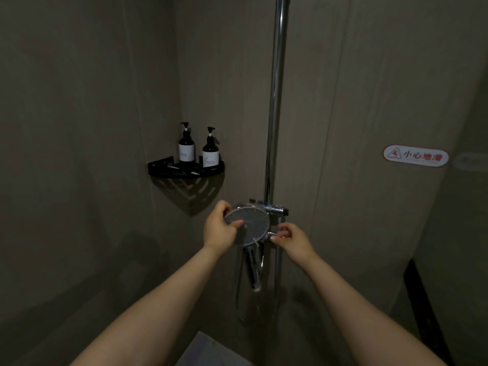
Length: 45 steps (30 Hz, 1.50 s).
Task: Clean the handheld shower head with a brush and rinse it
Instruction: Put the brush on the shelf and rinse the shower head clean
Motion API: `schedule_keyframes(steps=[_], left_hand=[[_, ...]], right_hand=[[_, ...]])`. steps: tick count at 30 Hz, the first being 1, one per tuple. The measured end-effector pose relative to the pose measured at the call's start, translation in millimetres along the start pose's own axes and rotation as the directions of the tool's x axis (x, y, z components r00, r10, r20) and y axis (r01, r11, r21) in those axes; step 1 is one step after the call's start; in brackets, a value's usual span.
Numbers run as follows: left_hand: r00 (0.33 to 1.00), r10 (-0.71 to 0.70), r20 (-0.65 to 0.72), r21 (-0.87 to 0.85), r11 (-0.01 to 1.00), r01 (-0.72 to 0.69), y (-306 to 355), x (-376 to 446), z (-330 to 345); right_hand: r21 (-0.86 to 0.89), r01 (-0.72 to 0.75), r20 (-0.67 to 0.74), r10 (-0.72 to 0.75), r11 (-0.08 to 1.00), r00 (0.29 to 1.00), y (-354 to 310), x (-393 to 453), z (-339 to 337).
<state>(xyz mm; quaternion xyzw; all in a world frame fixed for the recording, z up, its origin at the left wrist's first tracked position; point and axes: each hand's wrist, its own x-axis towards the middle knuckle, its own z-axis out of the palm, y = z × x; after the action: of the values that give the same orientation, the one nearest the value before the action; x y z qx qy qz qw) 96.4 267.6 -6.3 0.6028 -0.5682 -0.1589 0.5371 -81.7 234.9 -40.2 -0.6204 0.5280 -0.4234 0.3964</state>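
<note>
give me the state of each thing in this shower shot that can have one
round silver handheld shower head: face towards the camera, no water visible
left hand: grips the head's left rim
right hand: pinches a small chrome valve handle
two dark pump bottles: upright on the black corner shelf
brush: none in view

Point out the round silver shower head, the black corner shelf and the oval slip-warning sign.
Round silver shower head (250, 225): head view, centre of its spray face.
Black corner shelf (184, 172): head view, front rim.
Oval slip-warning sign (416, 155): head view, middle of its lettering.
</note>
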Motion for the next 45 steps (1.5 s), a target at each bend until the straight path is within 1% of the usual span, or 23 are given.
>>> schedule_keyframes(steps=[3,5,7,10,14,17,20,24,27,30,33,37,39,41,45], left_hand=[[0.996,-0.074,-0.041,-0.064,0.995,0.071,-3,-2,-2],[0.992,-0.115,-0.060,-0.091,0.990,0.109,-6,-3,-4],[0.990,-0.120,-0.076,-0.095,0.989,0.113,-9,-3,-7],[0.992,-0.111,-0.051,-0.083,0.991,0.107,-12,-2,-12],[0.996,-0.088,-0.032,-0.059,0.995,0.086,-17,5,-12],[0.993,-0.114,-0.028,-0.090,0.990,0.111,-21,12,-10],[0.988,-0.150,-0.035,-0.125,0.982,0.145,-26,18,-5],[0.984,-0.170,-0.049,-0.118,0.979,0.164,-28,25,0],[0.984,-0.169,-0.059,-0.107,0.981,0.163,-29,33,0],[0.976,-0.183,-0.115,-0.086,0.981,0.174,-32,41,-1],[0.955,-0.215,-0.207,-0.109,0.975,0.196,-36,42,-4],[0.928,-0.249,-0.276,-0.100,0.968,0.230,-39,45,-10],[0.915,-0.257,-0.310,-0.090,0.966,0.241,-42,47,-12],[0.907,-0.260,-0.331,-0.073,0.965,0.250,-44,50,-13],[0.905,-0.240,-0.350,-0.035,0.969,0.244,-42,54,-17]], right_hand=[[-0.062,-0.070,-0.105,0.063,0.996,0.992,13,4,-4],[-0.157,-0.150,-0.187,0.119,0.976,0.975,26,4,-8],[-0.232,-0.238,-0.234,0.184,0.943,0.955,39,3,-11],[-0.381,-0.395,-0.251,0.317,0.836,0.914,56,-4,-20],[-0.486,-0.499,-0.306,0.396,0.717,0.866,89,-10,-38],[-0.483,-0.554,-0.305,0.462,0.679,0.833,106,-11,-48],[-0.501,-0.559,-0.259,0.502,0.661,0.825,125,0,-49],[-0.545,-0.544,-0.198,0.532,0.638,0.823,141,23,-37],[-0.529,-0.541,-0.168,0.545,0.653,0.822,155,51,-30],[-0.556,-0.489,-0.122,0.516,0.672,0.848,168,92,-24],[-0.635,-0.391,-0.026,0.488,0.666,0.872,164,123,-6],[-0.590,-0.303,0.095,0.437,0.749,0.894,149,144,39],[-0.585,-0.279,0.141,0.434,0.761,0.890,146,153,65],[-0.587,-0.273,0.130,0.421,0.762,0.898,150,162,84],[-0.543,-0.347,0.062,0.448,0.765,0.892,165,171,91]])
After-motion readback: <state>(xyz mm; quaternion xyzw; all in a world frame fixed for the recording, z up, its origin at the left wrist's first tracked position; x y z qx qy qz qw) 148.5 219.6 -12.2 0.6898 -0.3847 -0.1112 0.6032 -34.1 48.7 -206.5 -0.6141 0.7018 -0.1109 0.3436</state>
